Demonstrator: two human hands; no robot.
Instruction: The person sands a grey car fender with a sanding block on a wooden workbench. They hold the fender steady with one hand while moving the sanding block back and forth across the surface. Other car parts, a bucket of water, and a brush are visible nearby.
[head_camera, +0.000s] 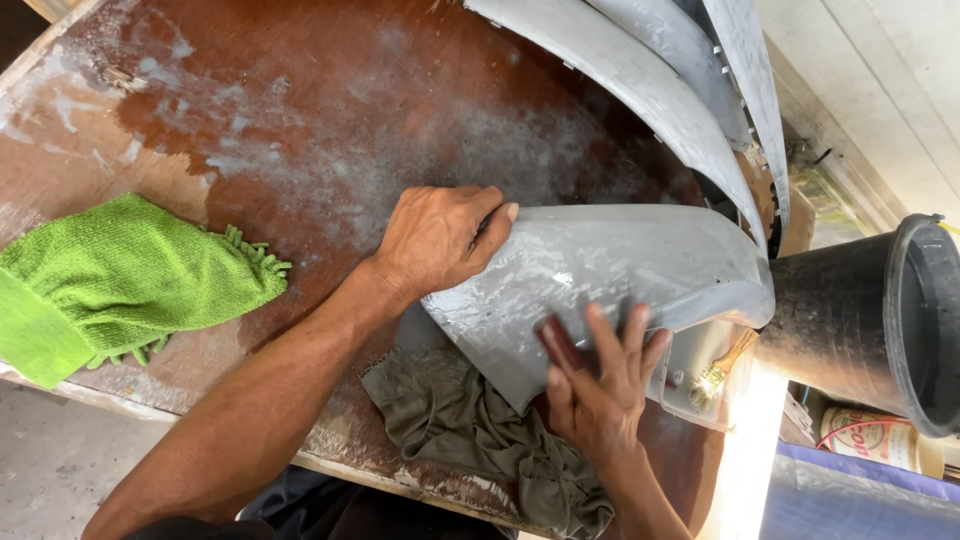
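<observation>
Head view: we look down on a brown wooden table (300, 110) dusted with pale powder.
Grey panel: a curved, primer-grey body panel (610, 270) lies across the table's right part, its near end resting over a crumpled olive rag (480, 440).
Left hand: our left hand (435, 240) lies on the panel's upper left edge, fingers curled over the rim and pressing it down.
Right hand: our right hand (600, 385) lies flat on the panel's near side, fingers spread and straight, pinning a dark red sanding piece (562, 345) under them against the surface.
Green cloth: a bright green microfibre cloth (120, 280) lies at the table's left edge, well apart from both hands.
More panels: further grey curved panels (650, 80) lean behind.
Bucket: a black bucket (880, 320) stands on the right, just beside the panel's end.
Brush: a small brush (720, 370) shows below the panel's right end.
</observation>
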